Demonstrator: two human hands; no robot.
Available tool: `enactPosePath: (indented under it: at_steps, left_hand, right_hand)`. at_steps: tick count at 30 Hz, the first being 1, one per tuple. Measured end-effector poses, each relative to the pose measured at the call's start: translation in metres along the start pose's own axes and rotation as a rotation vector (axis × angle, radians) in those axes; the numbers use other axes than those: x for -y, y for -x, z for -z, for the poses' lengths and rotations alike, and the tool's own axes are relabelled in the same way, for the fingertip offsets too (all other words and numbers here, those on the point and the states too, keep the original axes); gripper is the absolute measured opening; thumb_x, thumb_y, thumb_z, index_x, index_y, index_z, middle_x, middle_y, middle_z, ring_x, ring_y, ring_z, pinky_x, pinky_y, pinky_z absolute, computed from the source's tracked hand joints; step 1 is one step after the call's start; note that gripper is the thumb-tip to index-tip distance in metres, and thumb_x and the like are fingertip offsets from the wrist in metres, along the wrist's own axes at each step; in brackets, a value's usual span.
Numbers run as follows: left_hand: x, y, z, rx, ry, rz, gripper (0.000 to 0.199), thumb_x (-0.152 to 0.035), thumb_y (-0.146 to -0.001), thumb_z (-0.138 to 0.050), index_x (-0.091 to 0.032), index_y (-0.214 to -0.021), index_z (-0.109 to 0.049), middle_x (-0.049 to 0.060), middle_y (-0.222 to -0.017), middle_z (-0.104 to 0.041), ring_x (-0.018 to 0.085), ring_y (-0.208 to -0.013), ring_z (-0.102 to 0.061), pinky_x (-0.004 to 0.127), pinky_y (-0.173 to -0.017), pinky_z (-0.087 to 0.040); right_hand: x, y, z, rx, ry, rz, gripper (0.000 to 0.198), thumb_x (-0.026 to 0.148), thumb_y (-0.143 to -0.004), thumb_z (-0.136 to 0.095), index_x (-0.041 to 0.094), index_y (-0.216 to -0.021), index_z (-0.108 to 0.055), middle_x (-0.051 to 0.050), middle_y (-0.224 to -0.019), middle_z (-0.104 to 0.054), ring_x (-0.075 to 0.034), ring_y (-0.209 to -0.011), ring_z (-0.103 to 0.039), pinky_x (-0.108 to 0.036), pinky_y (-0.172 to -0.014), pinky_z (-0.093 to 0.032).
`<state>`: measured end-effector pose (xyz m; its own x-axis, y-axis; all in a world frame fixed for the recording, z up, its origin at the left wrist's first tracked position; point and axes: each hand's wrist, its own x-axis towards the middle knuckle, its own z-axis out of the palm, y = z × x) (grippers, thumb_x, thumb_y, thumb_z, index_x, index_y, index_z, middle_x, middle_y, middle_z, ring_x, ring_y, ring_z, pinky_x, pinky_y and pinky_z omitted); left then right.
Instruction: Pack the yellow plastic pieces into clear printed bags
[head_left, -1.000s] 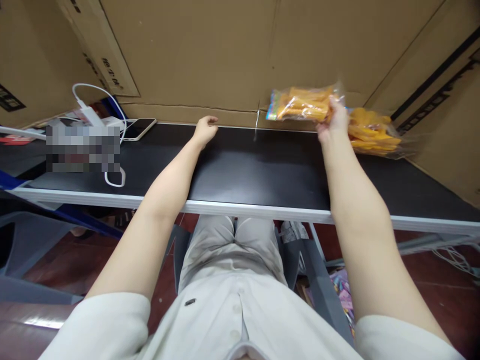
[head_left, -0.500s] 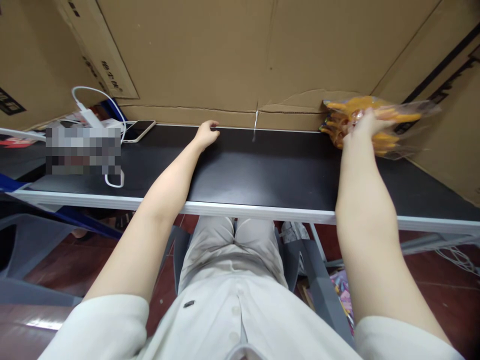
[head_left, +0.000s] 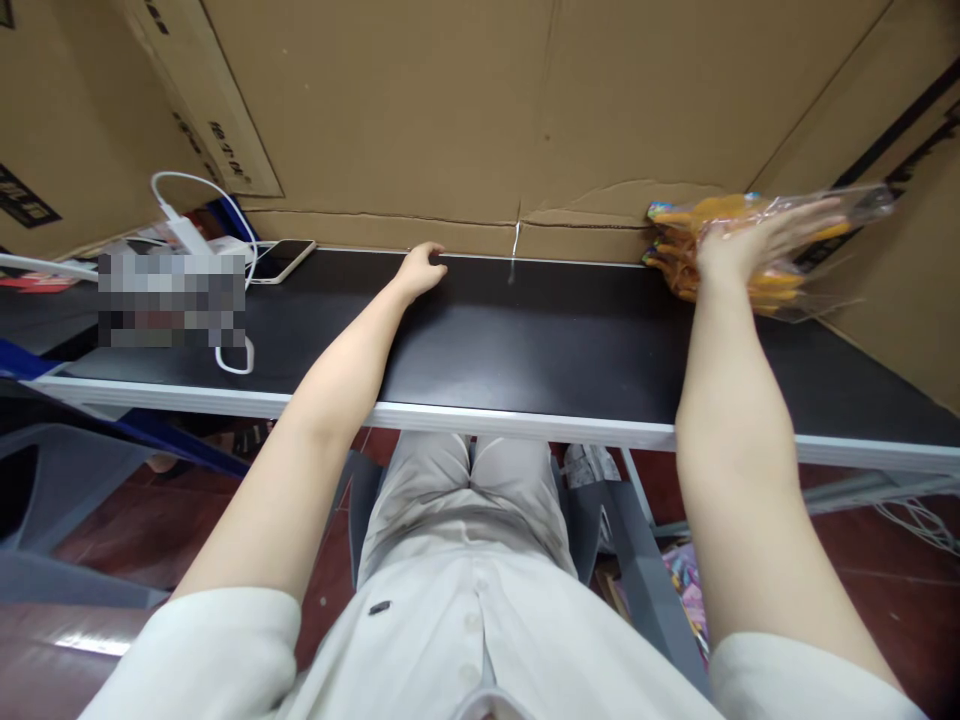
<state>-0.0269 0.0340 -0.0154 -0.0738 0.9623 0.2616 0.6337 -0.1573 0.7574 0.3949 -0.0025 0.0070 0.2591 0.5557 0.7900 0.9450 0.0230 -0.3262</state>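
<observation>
On the right of the black tabletop [head_left: 517, 340] lies a pile of clear plastic packets with yellow-orange contents [head_left: 679, 268], close to the cardboard at the back. What is in them is too blurred to name. My right hand [head_left: 739, 248] rests flat on top of the pile, its fingers stretched out to the right. Over the back part of the tabletop, left of the middle, is my left hand [head_left: 421, 272]. Its thumb and fingers are apart and loosely bent, with nothing between them.
Brown cardboard [head_left: 420, 110] walls the back and both sides. At the left lie a phone [head_left: 289, 262], a white cable with a plug [head_left: 187, 235] and a blurred-out item [head_left: 172, 300]. A pale metal edge [head_left: 525, 425] runs along the tabletop's front, above my lap.
My right hand has gone from bent fingers on the packets to stretched, flat fingers. The packets have hardly shifted. My left hand stays in nearly the same place.
</observation>
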Motion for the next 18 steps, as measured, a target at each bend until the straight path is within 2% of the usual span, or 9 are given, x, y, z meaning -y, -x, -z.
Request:
enactPosePath:
  at_steps: [2,4,6,8,11,13,15,18]
  left_hand:
    - [-0.001,0.0,0.0,0.007,-0.032,-0.021,0.066,-0.005,-0.081,-0.06,-0.008,-0.147,-0.066,0.017,-0.156,-0.066,0.032,-0.144,-0.064,0.042,-0.126,-0.049]
    - [-0.001,0.001,0.001,0.016,-0.079,-0.039,0.066,-0.005,-0.082,-0.06,-0.007,-0.148,-0.066,0.017,-0.157,-0.066,0.031,-0.146,-0.062,0.039,-0.128,-0.045]
    - [-0.002,0.001,0.001,0.03,-0.138,-0.055,0.067,-0.005,-0.082,-0.059,-0.004,-0.149,-0.065,0.019,-0.157,-0.065,0.031,-0.146,-0.062,0.038,-0.128,-0.045]
    - [-0.002,0.002,0.001,0.049,-0.213,-0.068,0.069,-0.006,-0.081,-0.058,-0.004,-0.149,-0.065,0.02,-0.156,-0.065,0.032,-0.142,-0.065,0.04,-0.126,-0.047]
    - [0.002,0.002,0.0,0.12,-0.346,-0.111,0.066,-0.007,-0.08,-0.059,-0.007,-0.145,-0.069,0.019,-0.152,-0.068,0.033,-0.14,-0.066,0.039,-0.124,-0.048]
    - [0.006,0.0,-0.001,0.198,-0.43,-0.146,0.061,-0.009,-0.08,-0.059,-0.011,-0.138,-0.074,0.017,-0.15,-0.07,0.033,-0.143,-0.064,0.037,-0.125,-0.046]
    - [0.01,-0.003,-0.003,0.253,-0.487,-0.17,0.057,-0.012,-0.08,-0.059,-0.015,-0.134,-0.077,0.014,-0.149,-0.071,0.032,-0.144,-0.064,0.037,-0.126,-0.045]
    - [0.013,-0.005,-0.004,0.268,-0.515,-0.188,0.057,-0.014,-0.082,-0.058,-0.016,-0.136,-0.076,0.013,-0.151,-0.071,0.032,-0.145,-0.063,0.037,-0.127,-0.044]
  right_hand:
    - [0.01,-0.005,0.008,0.065,0.036,-0.114,0.063,0.038,-0.112,-0.035,0.013,-0.17,-0.042,-0.025,-0.184,-0.002,-0.038,-0.172,-0.006,-0.08,-0.125,-0.016]
    - [0.017,-0.017,0.012,0.16,0.063,-0.331,0.07,0.037,-0.11,-0.039,0.006,-0.172,-0.035,-0.027,-0.183,0.003,-0.041,-0.172,0.001,-0.079,-0.128,-0.005]
    - [0.021,-0.027,0.013,0.241,0.079,-0.497,0.076,0.038,-0.109,-0.041,0.003,-0.174,-0.027,-0.025,-0.184,0.006,-0.042,-0.172,0.006,-0.074,-0.131,0.004]
    - [0.026,-0.03,0.015,0.252,0.076,-0.53,0.078,0.037,-0.109,-0.042,0.003,-0.176,-0.021,-0.023,-0.184,0.007,-0.041,-0.172,0.007,-0.071,-0.132,0.007]
    - [0.04,-0.026,0.021,0.118,0.082,-0.419,0.079,0.026,-0.103,-0.052,0.001,-0.174,-0.029,-0.025,-0.184,-0.003,-0.043,-0.172,-0.001,-0.072,-0.132,0.007]
    - [0.052,-0.021,0.026,0.07,0.087,-0.271,0.077,0.019,-0.099,-0.057,0.002,-0.171,-0.037,-0.026,-0.183,-0.008,-0.046,-0.172,-0.006,-0.073,-0.131,0.005]
    - [0.063,-0.017,0.024,0.117,0.062,-0.063,0.072,0.018,-0.101,-0.054,0.002,-0.17,-0.038,-0.025,-0.183,-0.008,-0.044,-0.172,-0.006,-0.073,-0.132,0.005]
    - [0.07,-0.009,0.001,0.316,0.042,0.185,0.067,0.013,-0.101,-0.047,0.001,-0.167,-0.038,-0.021,-0.184,-0.007,-0.035,-0.174,-0.002,-0.067,-0.137,0.002]
